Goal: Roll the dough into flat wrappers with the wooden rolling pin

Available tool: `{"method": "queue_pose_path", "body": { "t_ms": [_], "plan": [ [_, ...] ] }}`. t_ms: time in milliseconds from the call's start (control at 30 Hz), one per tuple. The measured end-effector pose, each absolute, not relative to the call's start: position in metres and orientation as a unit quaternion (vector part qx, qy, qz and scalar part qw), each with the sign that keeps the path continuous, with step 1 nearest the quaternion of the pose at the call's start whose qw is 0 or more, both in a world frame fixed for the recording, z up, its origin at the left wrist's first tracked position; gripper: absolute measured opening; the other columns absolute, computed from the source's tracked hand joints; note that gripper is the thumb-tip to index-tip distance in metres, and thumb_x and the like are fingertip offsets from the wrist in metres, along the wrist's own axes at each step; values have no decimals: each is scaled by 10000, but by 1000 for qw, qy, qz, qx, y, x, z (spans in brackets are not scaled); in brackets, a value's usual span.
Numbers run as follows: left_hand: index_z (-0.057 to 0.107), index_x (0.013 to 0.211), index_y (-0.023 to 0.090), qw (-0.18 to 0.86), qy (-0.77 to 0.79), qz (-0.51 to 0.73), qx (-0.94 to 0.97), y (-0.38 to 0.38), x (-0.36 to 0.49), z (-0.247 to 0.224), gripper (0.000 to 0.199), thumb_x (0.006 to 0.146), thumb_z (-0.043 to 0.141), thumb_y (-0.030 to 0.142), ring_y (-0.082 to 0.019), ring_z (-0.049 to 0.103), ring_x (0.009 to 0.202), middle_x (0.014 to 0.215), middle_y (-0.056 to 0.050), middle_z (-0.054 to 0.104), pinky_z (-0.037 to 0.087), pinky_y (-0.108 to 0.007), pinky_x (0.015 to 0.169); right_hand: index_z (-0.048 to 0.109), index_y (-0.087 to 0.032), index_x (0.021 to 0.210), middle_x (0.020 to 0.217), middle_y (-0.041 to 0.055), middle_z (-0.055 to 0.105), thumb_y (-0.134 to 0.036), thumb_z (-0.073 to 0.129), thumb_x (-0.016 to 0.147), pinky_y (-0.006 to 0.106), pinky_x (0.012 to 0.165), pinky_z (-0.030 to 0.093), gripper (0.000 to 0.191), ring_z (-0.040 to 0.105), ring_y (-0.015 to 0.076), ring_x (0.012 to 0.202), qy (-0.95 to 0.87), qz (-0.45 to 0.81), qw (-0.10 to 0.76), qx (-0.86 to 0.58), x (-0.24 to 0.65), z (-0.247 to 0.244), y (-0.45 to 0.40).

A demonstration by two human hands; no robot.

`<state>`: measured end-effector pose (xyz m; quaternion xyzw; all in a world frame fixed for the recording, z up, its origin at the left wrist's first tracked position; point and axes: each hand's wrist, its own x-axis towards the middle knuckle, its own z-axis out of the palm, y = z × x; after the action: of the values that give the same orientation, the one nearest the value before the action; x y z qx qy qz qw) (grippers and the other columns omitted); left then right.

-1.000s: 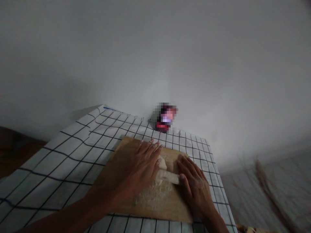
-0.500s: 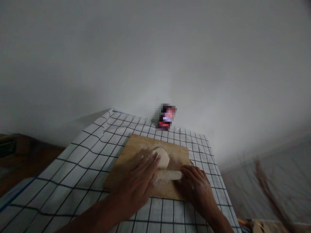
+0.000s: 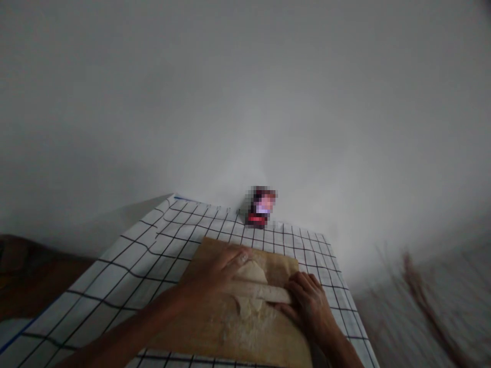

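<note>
A pale rolling pin (image 3: 274,294) lies across flattened dough (image 3: 251,272) on a floured wooden board (image 3: 276,337). Part of the dough shows on the near side of the pin. My right hand (image 3: 309,299) is closed round the pin's right end. My left hand (image 3: 230,260) reaches over the board to the dough's far left edge, its fingers bent together there; what they may hold is hidden. The pin's left end lies near my left wrist.
A white cloth with a black grid (image 3: 146,271) covers the table. At its far edge a blurred pink and black object (image 3: 262,207) leans by the wall. Bare brown twigs (image 3: 422,301) stand at the right.
My left hand has moved from the dough's near left side to its far edge. The rolling pin now lies over the dough, with dough showing nearer me. The view has tilted up.
</note>
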<state>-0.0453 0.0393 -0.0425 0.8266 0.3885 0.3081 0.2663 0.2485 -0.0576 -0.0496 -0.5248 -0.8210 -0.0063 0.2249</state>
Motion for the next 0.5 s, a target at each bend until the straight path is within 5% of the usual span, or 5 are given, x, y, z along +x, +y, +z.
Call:
{"method": "queue_pose_path", "body": {
  "t_ms": [67,167,267,500],
  "plan": [
    [644,1314,292,297,360,316,826,39,-52,-40,408,1082,315,359,-196,655,1200,1306,-36,702,543,-357,1012,622,-225,911,890,49,638,-568,581,956,338,680,503,348,612,221,780,-799,29,268,-537,260,-54,-61],
    [661,1301,333,242,293,274,884,32,-56,-34,364,972,585,467,-275,545,1344,1453,-42,600,469,-464,1103,577,-218,886,821,22,605,-489,535,994,282,609,466,294,574,183,704,-725,105,342,-589,268,-47,-58],
    [585,1383,401,169,209,187,945,27,-52,-28,646,788,783,556,-340,389,1466,1600,-18,429,352,-565,1181,569,-215,845,731,-6,554,-491,539,992,263,590,437,314,527,167,663,-658,185,395,-615,254,-32,-48],
    [514,1446,325,94,219,158,958,20,-39,-32,604,897,698,495,-288,506,1370,1476,-43,566,440,-458,1122,476,-220,728,622,-45,420,-595,485,990,234,503,341,458,401,123,564,-495,329,516,-617,207,-44,-35]
  ]
}}
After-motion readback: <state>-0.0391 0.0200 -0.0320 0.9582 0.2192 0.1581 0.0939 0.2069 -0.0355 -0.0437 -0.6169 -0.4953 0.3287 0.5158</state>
